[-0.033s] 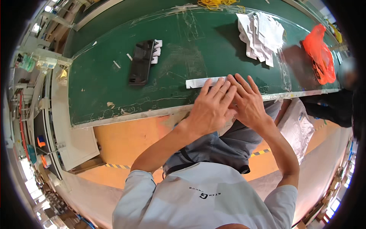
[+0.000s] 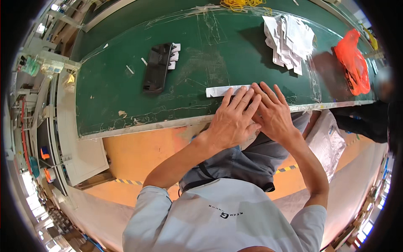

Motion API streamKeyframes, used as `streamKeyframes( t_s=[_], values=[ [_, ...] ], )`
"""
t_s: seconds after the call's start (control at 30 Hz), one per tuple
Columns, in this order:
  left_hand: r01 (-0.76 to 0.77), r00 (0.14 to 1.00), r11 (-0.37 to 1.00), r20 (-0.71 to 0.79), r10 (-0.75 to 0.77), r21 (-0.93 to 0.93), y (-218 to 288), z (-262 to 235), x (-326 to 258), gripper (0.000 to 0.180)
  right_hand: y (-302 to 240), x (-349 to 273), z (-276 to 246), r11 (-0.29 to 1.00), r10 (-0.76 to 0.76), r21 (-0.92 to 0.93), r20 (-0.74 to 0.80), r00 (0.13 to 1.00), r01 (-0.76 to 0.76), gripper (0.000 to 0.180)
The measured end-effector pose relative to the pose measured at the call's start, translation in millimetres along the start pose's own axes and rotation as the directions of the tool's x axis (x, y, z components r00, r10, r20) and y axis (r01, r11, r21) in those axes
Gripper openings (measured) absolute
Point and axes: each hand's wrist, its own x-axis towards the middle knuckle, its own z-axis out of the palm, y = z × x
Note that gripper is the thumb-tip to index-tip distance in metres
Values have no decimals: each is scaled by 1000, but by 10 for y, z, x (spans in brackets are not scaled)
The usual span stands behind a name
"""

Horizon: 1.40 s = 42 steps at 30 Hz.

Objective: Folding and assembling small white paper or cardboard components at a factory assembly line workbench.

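Observation:
My left hand (image 2: 233,119) and my right hand (image 2: 273,111) lie side by side, palms down and fingers spread, at the near edge of the green table (image 2: 126,105). The fingertips rest on the right end of a long white paper strip (image 2: 220,91) that lies flat on the table. Neither hand grips anything. The part of the strip beneath the fingers is hidden.
A black flat device (image 2: 157,67) with small white pieces (image 2: 174,54) beside it lies to the far left. A heap of white papers (image 2: 289,38) and an orange plastic bag (image 2: 354,63) sit at the far right. A white bag (image 2: 327,143) hangs below the table edge.

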Motion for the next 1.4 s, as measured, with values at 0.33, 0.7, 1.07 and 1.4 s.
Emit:
streamKeyframes(
  t_s=[0.33,0.7,1.07,1.4],
  values=[
    [81,973,989,204,-106,126,-490,-646,-602,93,-73,98,-89,998,32,-54,61,998,-29,63],
    [19,987,985,151,-45,170,-583,-727,-592,72,-91,-23,23,988,-6,154,75,997,-5,78],
    [240,946,923,-140,-292,-301,-840,-698,-244,25,292,626,-40,955,-257,123,-100,961,268,19],
    [409,808,463,76,-585,-786,-977,-727,158,30,140,687,-188,889,36,454,-198,979,59,7]
  ],
)
